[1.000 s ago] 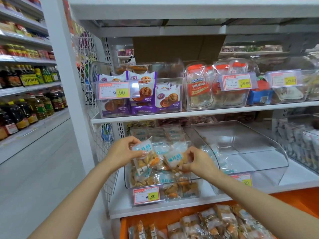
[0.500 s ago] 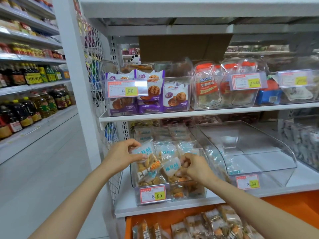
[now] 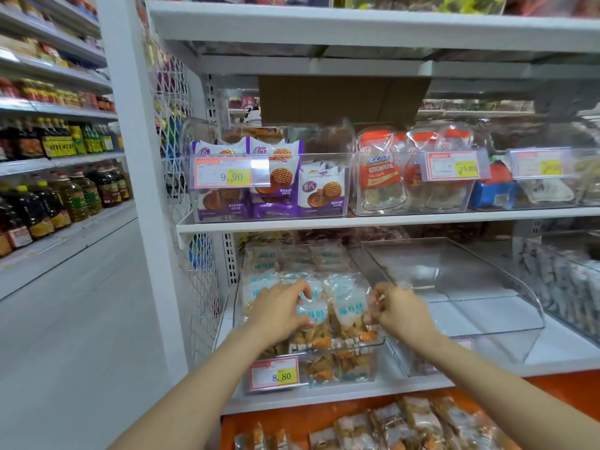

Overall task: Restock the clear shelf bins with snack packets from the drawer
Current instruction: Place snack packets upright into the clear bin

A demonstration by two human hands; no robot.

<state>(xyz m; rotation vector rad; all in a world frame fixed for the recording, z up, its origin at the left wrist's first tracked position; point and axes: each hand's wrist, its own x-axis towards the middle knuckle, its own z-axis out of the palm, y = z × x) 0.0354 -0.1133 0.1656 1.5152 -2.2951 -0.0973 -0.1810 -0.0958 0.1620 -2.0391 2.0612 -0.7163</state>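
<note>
A clear shelf bin (image 3: 376, 362) on the lower shelf holds several clear snack packets with pale blue labels. My left hand (image 3: 279, 315) grips one packet (image 3: 311, 315) at the bin's front left. My right hand (image 3: 397, 311) pinches the edge of a second packet (image 3: 349, 308) at the bin's right side. Both packets stand upright on the pile in the bin. Below the shelf, the open orange drawer (image 3: 292, 420) holds more of the same packets (image 3: 406, 423).
An empty clear bin (image 3: 487, 306) sits just right of the filled one. A price tag reading 8.80 (image 3: 276, 375) hangs on the bin front. The shelf above (image 3: 357, 219) carries bins of purple and orange packets. Oil bottles (image 3: 48, 203) line the aisle at left.
Both hands have moved down with their packets, from above the bin onto the pile inside it. The camera has come closer to the shelf.
</note>
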